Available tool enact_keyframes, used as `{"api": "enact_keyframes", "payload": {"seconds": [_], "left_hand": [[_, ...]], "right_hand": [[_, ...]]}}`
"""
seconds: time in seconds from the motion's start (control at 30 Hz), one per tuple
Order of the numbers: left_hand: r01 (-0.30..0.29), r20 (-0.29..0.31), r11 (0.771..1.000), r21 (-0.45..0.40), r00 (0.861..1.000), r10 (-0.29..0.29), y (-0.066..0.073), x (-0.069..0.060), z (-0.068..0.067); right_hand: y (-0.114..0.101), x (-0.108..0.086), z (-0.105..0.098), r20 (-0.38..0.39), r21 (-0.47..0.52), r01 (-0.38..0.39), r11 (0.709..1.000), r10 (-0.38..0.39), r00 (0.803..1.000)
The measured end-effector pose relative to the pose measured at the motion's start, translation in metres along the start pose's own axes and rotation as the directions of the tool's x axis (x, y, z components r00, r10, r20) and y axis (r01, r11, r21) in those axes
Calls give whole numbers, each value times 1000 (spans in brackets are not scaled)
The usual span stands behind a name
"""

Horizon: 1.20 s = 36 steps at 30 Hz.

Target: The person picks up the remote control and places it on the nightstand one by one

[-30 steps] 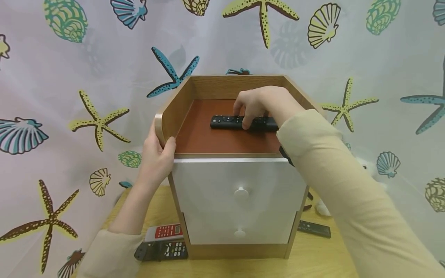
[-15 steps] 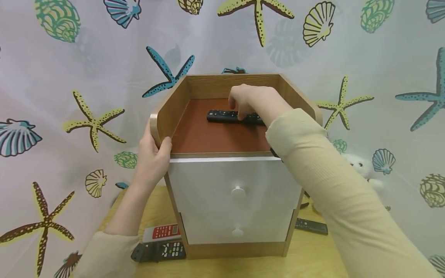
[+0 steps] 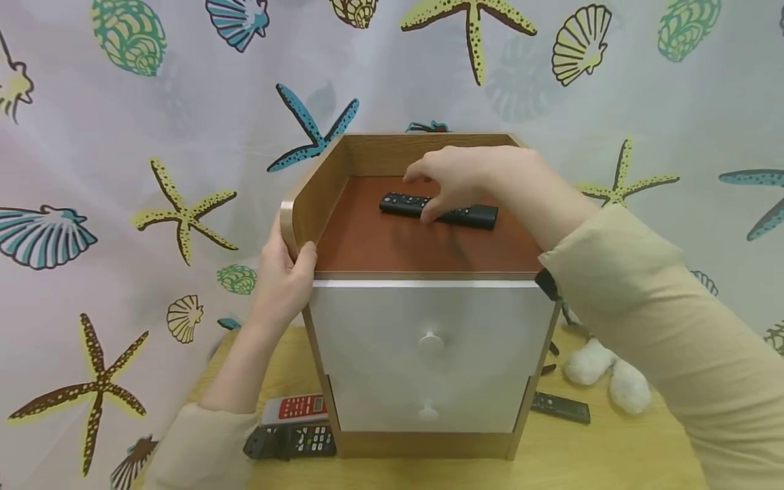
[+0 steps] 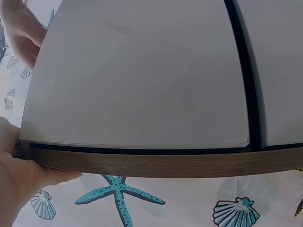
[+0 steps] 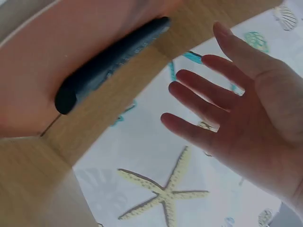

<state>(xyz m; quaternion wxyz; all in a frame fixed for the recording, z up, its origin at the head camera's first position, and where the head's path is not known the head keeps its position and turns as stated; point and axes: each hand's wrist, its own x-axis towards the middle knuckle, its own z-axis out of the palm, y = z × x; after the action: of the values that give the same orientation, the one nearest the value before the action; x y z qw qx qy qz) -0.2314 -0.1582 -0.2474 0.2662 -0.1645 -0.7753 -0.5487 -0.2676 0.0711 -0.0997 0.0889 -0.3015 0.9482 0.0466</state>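
A black remote (image 3: 480, 216) lies at a slight slant on the reddish-brown top (image 3: 373, 238) of a small white-fronted cabinet. Above it hovers the right hand (image 3: 462, 178), fingers apart and holding nothing; the right wrist view shows the palm (image 5: 251, 113) spread, clear of the remote (image 5: 109, 61). The left hand (image 3: 286, 275) grips the front end of the cabinet's left side wall (image 3: 315, 197), thumb on the inner side. In the left wrist view that hand (image 4: 23, 179) holds the wooden edge (image 4: 142, 163).
Left of the cabinet lie a red-and-white remote or calculator (image 3: 300, 407) and a black remote (image 3: 315, 440). On the right are another black remote (image 3: 560, 406) and white fluffy toy parts (image 3: 629, 388). A curtain with sea shapes (image 3: 184, 214) hangs behind.
The right hand has let go of the black remote and lifted off it, its fingers spreading. The remote now rests farther back, slightly slanted. The left hand keeps its grip.
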Motion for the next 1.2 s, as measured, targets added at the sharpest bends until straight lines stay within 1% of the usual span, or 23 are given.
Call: {"api": "enact_keyframes", "payload": {"seconds": [0.17, 0.27, 0.37, 0.43, 0.5, 0.53, 0.57, 0.63, 0.7, 0.73, 0.77, 0.83, 0.87, 0.93, 1.0, 1.07, 1.1, 1.13, 1.17, 1.2], "left_hand": [[2, 3, 1000, -1, 1000, -2, 0, 0, 0], [1, 2, 1000, -1, 1000, -1, 0, 0, 0], [5, 5, 1000, 4, 1000, -5, 0, 0, 0], [8, 10, 1000, 5, 1000, -8, 0, -1, 0], [14, 15, 1000, 9, 1000, -14, 0, -1, 0], [13, 15, 1000, 11, 1000, -13, -1, -1, 0], [11, 12, 1000, 9, 1000, -11, -1, -1, 0], [3, 8, 1000, 11, 1000, -3, -1, 0, 1], [-6, 7, 1000, 10, 1000, 6, -1, 1, 1], [-8, 7, 1000, 9, 1000, 8, -1, 1, 1], [-7, 8, 1000, 7, 1000, 7, 0, 1, 0], [-5, 8, 1000, 7, 1000, 5, 0, 0, 0], [-2, 8, 1000, 9, 1000, 2, 0, 0, -1], [-4, 8, 1000, 5, 1000, 4, -1, 0, -1], [-10, 8, 1000, 5, 1000, 10, -1, 1, -1], [-16, 13, 1000, -2, 1000, 16, -2, 1, -1], [-17, 14, 1000, -5, 1000, 17, -2, 1, -1], [-15, 13, 1000, -4, 1000, 15, -2, 1, -1], [-13, 11, 1000, -2, 1000, 13, -3, 1, -2], [-11, 7, 1000, 3, 1000, 11, -3, 1, -2]], "right_hand": [[6, -32, 1, -95, -9, 56, 998, -57, 994], [12, -49, 6, -183, 0, 108, 994, -106, 977], [19, -65, 15, -283, 18, 148, 989, -137, 949], [23, -74, 22, -352, 24, 173, 985, -153, 923], [27, -82, 31, -419, 33, 196, 980, -164, 893], [29, -86, 36, -454, 37, 209, 977, -170, 875], [31, -91, 41, -493, 36, 230, 973, -183, 850], [36, -100, 51, -585, 25, 286, 958, -217, 781], [42, -110, 63, -677, 1, 344, 939, -253, 692], [46, -114, 68, -717, -13, 376, 927, -270, 643], [49, -119, 74, -751, -22, 400, 916, -279, 599], [55, -126, 85, -810, -24, 443, 896, -277, 517], [58, -129, 90, -836, -34, 460, 887, -278, 473], [63, -137, 102, -873, -7, 439, 898, -220, 436], [69, -144, 117, -905, 34, 404, 914, -143, 400], [76, -152, 133, -913, 97, 345, 934, -55, 404], [80, -155, 142, -911, 130, 319, 939, -14, 411], [85, -156, 151, -916, 150, 316, 937, 11, 402], [90, -156, 161, -916, 174, 318, 932, 35, 399], [93, -156, 171, -913, 198, 321, 926, 55, 404]]}}
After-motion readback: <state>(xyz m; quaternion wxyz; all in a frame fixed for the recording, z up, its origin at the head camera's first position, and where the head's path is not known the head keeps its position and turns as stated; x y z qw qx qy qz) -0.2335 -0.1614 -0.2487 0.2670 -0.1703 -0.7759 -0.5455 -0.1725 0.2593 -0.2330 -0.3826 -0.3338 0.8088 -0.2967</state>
